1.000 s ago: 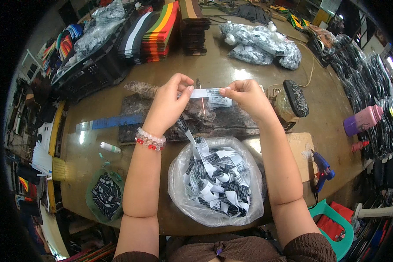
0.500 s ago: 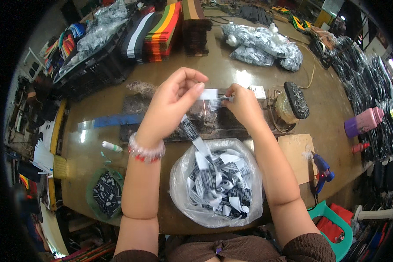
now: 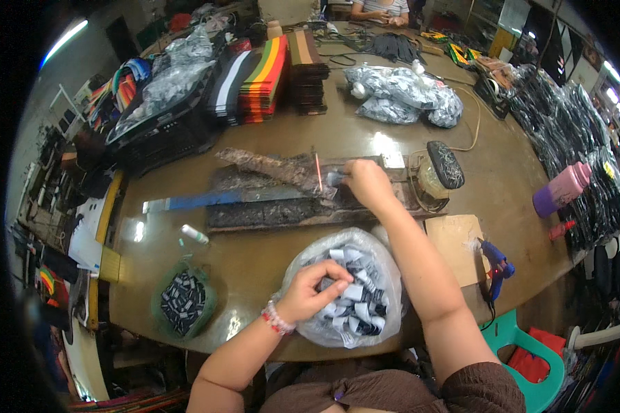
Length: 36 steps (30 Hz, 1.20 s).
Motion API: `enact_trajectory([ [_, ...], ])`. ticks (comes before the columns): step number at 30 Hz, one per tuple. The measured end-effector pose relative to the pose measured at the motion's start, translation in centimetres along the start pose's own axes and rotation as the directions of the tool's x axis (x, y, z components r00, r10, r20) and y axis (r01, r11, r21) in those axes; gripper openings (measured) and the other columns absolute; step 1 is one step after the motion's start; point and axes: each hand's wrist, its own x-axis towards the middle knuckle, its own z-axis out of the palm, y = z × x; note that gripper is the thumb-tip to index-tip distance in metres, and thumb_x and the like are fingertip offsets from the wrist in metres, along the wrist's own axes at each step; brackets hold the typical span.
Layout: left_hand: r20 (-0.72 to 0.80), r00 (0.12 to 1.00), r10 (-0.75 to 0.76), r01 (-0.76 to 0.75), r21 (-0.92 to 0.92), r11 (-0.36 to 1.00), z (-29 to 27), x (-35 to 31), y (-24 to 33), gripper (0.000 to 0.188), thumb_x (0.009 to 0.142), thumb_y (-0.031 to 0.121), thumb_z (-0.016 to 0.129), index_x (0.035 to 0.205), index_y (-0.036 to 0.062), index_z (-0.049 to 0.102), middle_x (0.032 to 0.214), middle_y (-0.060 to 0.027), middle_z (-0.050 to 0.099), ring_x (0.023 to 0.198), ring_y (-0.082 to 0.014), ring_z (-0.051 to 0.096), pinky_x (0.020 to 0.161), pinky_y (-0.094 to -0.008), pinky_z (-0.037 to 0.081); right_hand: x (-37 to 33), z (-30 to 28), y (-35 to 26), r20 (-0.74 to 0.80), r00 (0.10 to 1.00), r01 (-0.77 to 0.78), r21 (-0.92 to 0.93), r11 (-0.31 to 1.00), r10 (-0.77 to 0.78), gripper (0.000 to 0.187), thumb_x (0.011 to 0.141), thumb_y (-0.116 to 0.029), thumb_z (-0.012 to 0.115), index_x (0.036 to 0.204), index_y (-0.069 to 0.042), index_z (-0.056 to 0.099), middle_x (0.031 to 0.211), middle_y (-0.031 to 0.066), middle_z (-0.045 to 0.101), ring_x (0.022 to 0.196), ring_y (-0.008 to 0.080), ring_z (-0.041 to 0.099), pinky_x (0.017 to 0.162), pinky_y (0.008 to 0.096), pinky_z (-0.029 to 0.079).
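Note:
My left hand [image 3: 312,292] is over a clear plastic bag [image 3: 395,272] full of black-and-white label ribbon [image 3: 358,315]. Its thumb and fingertips come together above the ribbon; what they hold, if anything, cannot be made out. Farther off, my right hand [image 3: 370,182] pinches a small, blurred grey-white label [image 3: 335,179]. This label is close beside a thin, upright, orange-pink rod [image 3: 318,171] that stands on a dark, crusty board [image 3: 269,215].
At left is a green bag of small black labels [image 3: 183,303], with a white tube [image 3: 195,235] behind it. A blue glue gun [image 3: 496,261] lies on cardboard [image 3: 455,241] at right. Striped strap stacks [image 3: 263,82] and plastic-wrapped bundles [image 3: 406,93] stand farther back. A person [image 3: 379,12] sits opposite.
My left hand has left the board, where it held a ribbon strip, and come down to the bag. My right hand stays by the rod. The view has tilted up.

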Motion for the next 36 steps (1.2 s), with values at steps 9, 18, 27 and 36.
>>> enact_trajectory([
  [9,-0.007,0.977,0.213,-0.202,0.295,0.934,0.3,-0.8,-1.1,0.008,0.087,0.008,0.062,0.091,0.0013,0.062,0.094,-0.0120,0.065,0.086,-0.0244,0.063,0.076,-0.0335,0.048,-2.1,-7.2,-13.6,-0.062,0.939,0.340,0.332,0.880,-0.339,0.021,0.078,-0.015,0.072,0.091,0.002,0.066,0.068,0.0184,0.062,0.061,0.0252,0.061,0.059,0.0356,0.046],
  [18,0.189,0.950,0.247,-0.300,0.347,0.889,0.0,-1.6,-3.0,0.039,0.087,0.020,0.059,0.124,0.0083,0.057,0.124,-0.0075,0.055,0.112,-0.0228,0.051,0.100,-0.0361,0.039,-7.5,7.0,-30.6,0.416,0.445,0.775,0.265,0.574,-0.793,0.019,0.075,-0.015,0.071,0.091,-0.005,0.067,0.085,0.0160,0.068,0.084,0.0346,0.066,0.076,0.0433,0.053],
  [27,-0.178,0.832,0.526,-0.388,0.491,0.780,-0.3,-2.1,-0.5,0.030,0.091,0.021,0.056,0.117,0.0069,0.059,0.122,-0.0090,0.056,0.113,-0.0232,0.052,0.101,-0.0359,0.039,-11.7,-0.9,-25.8,0.055,0.640,0.704,0.358,0.613,-0.767,0.023,0.080,-0.023,0.069,0.091,-0.004,0.060,0.089,0.0153,0.065,0.084,0.0336,0.065,0.072,0.0418,0.053],
  [36,-0.174,0.918,-0.357,-0.203,-0.978,-0.045,3.3,-19.1,3.3,0.045,0.100,0.036,0.039,0.128,0.0024,0.048,0.124,-0.0097,0.055,0.123,-0.0250,0.047,0.110,-0.0389,0.031,-26.4,3.5,-21.7,0.183,0.537,0.800,0.199,0.566,-0.824,0.012,0.074,-0.014,0.058,0.083,-0.005,0.058,0.091,0.0106,0.057,0.100,0.0271,0.057,0.091,0.0484,0.045],
])
